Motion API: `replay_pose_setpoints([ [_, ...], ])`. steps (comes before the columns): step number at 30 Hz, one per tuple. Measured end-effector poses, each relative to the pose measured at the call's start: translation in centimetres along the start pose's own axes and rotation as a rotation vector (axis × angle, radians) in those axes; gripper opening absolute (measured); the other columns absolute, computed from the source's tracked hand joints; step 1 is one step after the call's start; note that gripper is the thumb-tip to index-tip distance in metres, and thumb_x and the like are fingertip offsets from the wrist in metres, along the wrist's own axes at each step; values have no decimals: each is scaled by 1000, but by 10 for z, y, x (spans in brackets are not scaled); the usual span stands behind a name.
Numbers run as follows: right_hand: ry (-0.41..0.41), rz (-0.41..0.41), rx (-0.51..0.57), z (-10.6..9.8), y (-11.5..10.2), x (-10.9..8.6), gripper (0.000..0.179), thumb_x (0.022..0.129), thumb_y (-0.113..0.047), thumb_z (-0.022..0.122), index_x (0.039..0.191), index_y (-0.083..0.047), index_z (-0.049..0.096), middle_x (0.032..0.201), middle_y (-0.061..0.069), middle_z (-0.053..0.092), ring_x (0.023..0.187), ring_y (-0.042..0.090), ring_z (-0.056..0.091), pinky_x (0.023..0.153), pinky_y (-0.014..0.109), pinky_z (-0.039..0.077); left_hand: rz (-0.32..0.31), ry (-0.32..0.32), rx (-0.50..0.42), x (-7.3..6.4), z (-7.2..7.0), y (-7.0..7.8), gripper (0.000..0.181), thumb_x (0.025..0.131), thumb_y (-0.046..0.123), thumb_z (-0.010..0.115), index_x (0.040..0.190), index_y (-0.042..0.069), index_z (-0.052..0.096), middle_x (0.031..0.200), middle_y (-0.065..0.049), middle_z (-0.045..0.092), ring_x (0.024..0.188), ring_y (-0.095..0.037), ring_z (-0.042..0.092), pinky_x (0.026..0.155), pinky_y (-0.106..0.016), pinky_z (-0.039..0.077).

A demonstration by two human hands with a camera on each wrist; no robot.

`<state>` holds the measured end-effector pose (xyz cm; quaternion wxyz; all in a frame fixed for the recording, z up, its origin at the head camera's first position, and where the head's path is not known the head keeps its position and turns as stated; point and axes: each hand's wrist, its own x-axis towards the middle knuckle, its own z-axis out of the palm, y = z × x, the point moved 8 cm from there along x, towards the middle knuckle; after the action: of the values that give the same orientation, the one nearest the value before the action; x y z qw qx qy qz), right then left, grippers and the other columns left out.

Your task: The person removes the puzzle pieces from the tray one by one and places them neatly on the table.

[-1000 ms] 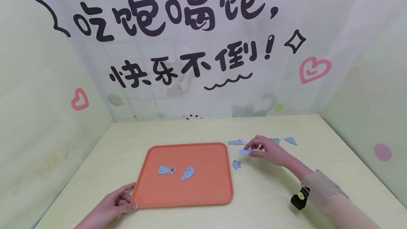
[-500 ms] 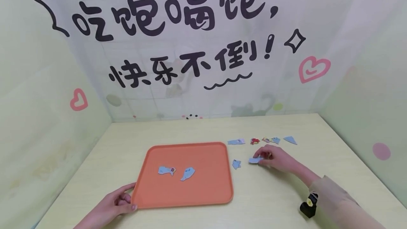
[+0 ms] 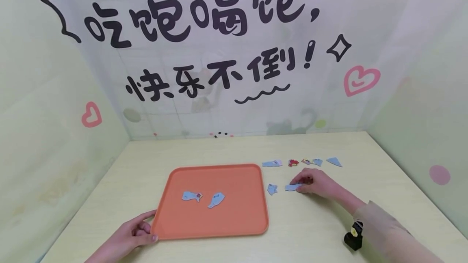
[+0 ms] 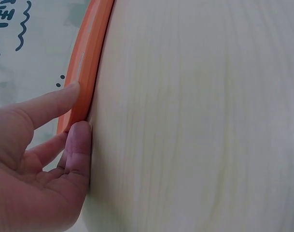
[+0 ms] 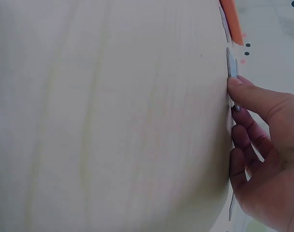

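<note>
Just right of the tray, my right hand [image 3: 315, 182] pinches a light blue puzzle piece [image 3: 291, 188] between thumb and fingers, low at the table. In the right wrist view the same piece [image 5: 231, 63] shows edge-on past the thumb, the other fingers curled at the tabletop. My left hand [image 3: 128, 232] grips the near left corner of the orange tray [image 3: 234, 222], thumb against its rim [image 4: 81, 72]. Two blue puzzle pieces lie apart inside the tray: one with a coloured tip [image 3: 191, 195], one curved [image 3: 216, 200]. Another small jagged piece [image 3: 272, 189] lies between tray and right hand.
Behind my right hand a loose row of pieces lies on the table: a long blue one [image 3: 272, 163], a red one [image 3: 293, 162], a patterned one [image 3: 317, 161] and a blue triangle [image 3: 334, 161]. Printed cloth walls [image 3: 234, 113] stand at the back and sides.
The right hand has carried its piece from near the long blue piece toward me and slightly right, uncovering the row behind. It is lower at the table now. Left hand and tray have stayed put.
</note>
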<state>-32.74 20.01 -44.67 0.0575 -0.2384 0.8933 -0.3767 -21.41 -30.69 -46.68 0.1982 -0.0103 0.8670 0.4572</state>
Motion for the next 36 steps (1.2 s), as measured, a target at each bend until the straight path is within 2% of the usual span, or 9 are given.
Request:
replay_pose_setpoints([
  [12, -4, 9, -18, 4, 0, 3, 18, 87, -16, 76, 104, -17, 77, 97, 0, 67, 81, 5, 52, 71, 20, 45, -10, 14, 2, -2, 1, -2, 84, 90, 28, 72, 151, -8, 27, 101, -5, 55, 81, -9, 48, 68, -22, 42],
  [26, -16, -27, -20, 4, -7, 6, 19, 85, -17, 77, 105, -16, 78, 94, 1, 67, 78, 5, 51, 67, 19, 44, 46, 12, -1, -2, 0, 2, 83, 89, 24, 73, 151, -8, 27, 99, -7, 55, 79, -8, 50, 67, -21, 44],
  [36, -13, -37, -27, 5, -6, 4, 20, 86, -18, 77, 106, -16, 78, 95, 1, 67, 78, 5, 51, 68, 19, 44, 42, 12, -7, -3, 1, 3, 84, 89, 25, 73, 151, -8, 27, 99, -6, 54, 78, -8, 48, 66, -21, 43],
])
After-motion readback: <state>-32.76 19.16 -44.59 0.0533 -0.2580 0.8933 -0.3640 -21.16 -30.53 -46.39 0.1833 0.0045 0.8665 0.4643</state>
